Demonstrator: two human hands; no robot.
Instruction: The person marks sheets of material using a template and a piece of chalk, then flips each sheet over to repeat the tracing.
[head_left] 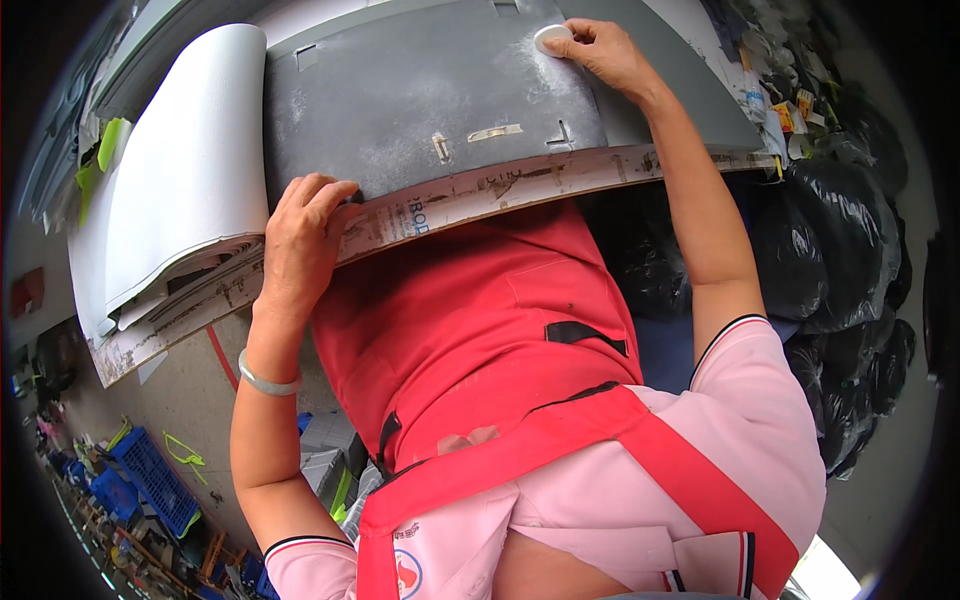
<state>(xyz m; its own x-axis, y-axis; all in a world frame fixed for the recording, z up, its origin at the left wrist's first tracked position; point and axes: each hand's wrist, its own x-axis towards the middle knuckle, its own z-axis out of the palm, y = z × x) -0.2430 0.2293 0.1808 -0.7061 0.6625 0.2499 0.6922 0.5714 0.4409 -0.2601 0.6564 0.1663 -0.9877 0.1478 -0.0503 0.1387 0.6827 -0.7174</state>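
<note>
A dark grey template sheet [400,95] lies on the tabletop, with several small cut-out slots and white powdery smears on it. My right hand [605,55] pinches a round white disc [553,40] against the sheet's far right part, where the powder is thickest. My left hand [305,225] is at the table's front edge, near the sheet's near left corner. Its fingers are closed, and a small dark bit [352,197] shows at their tips; I cannot make out what it is.
A thick white folded stack of sheet material [190,160] lies left of the template. The worn board edge [440,212] runs along the front. Black plastic bags [840,240] are heaped at the right. A blue crate [155,480] stands on the floor at lower left.
</note>
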